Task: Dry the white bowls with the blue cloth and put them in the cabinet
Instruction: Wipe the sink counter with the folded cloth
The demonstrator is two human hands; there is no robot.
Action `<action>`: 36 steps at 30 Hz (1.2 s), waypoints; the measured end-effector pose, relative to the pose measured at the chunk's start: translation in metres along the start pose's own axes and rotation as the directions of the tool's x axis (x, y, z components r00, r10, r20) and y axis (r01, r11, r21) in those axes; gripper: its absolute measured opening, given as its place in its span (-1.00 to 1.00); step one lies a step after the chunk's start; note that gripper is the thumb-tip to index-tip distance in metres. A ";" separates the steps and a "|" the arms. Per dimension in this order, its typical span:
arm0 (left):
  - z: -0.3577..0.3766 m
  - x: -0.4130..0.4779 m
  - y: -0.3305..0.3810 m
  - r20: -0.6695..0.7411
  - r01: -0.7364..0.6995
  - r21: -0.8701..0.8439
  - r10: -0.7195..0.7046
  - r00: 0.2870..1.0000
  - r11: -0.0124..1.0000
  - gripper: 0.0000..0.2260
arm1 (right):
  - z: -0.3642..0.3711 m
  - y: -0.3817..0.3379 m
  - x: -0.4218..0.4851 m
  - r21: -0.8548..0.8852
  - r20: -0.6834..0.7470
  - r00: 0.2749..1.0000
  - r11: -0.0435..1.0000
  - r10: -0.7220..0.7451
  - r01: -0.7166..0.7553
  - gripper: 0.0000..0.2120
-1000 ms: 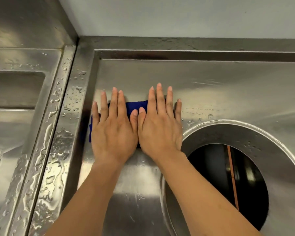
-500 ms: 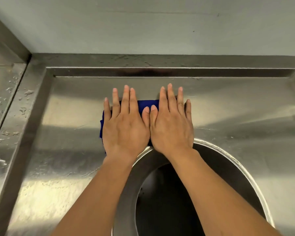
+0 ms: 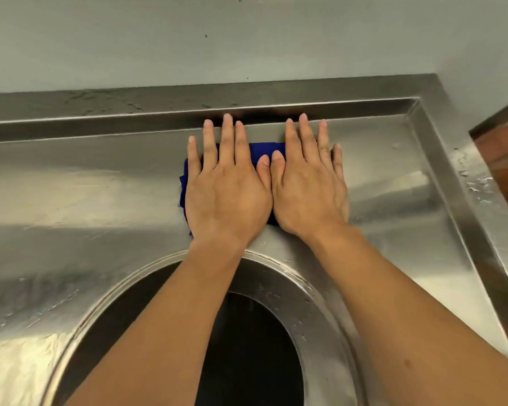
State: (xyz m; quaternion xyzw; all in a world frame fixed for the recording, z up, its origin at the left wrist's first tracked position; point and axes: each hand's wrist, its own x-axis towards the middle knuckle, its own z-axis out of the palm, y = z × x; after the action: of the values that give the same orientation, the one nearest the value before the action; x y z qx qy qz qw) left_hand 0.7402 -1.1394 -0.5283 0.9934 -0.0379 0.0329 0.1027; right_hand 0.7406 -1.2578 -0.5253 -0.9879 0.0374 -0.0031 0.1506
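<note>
Slid blue cloth [image 3: 267, 150] rightward, toward 3 o'clock, from wet left rim; left hand [image 3: 228, 197], right hand [image 3: 307, 194] pressed flat, fingers released. No bowls visible; drying not begun.

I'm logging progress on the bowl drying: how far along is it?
Done: nothing that shows; no bowl or cabinet is in view. In hand: the left hand and right hand lie flat, side by side, pressing the blue cloth onto the steel counter, just beyond the round opening. Left: by this view, drying the bowls and putting them away.
</note>
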 end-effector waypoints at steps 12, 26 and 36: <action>0.013 -0.040 0.093 0.044 -0.045 -0.007 0.046 0.998 0.999 -0.41 | -0.035 0.091 -0.042 -0.008 0.082 0.997 1.000 -0.004 0.004 -0.40; 0.014 -0.104 0.139 0.120 -0.053 -0.037 0.057 0.991 0.998 -0.39 | -0.059 0.135 -0.111 -0.030 0.144 0.989 0.999 -0.028 0.033 -0.39; 0.025 -0.039 0.155 0.093 -0.085 -0.055 0.090 0.992 0.995 -0.39 | -0.059 0.151 -0.051 -0.133 0.059 0.998 0.991 -0.008 0.016 -0.39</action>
State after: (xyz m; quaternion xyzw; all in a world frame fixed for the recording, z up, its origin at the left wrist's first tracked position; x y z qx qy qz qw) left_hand 0.6900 -1.2929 -0.5246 0.9883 -0.0873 -0.0110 0.1243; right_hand 0.6781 -1.4150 -0.5132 -0.9956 0.0269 0.0272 0.0851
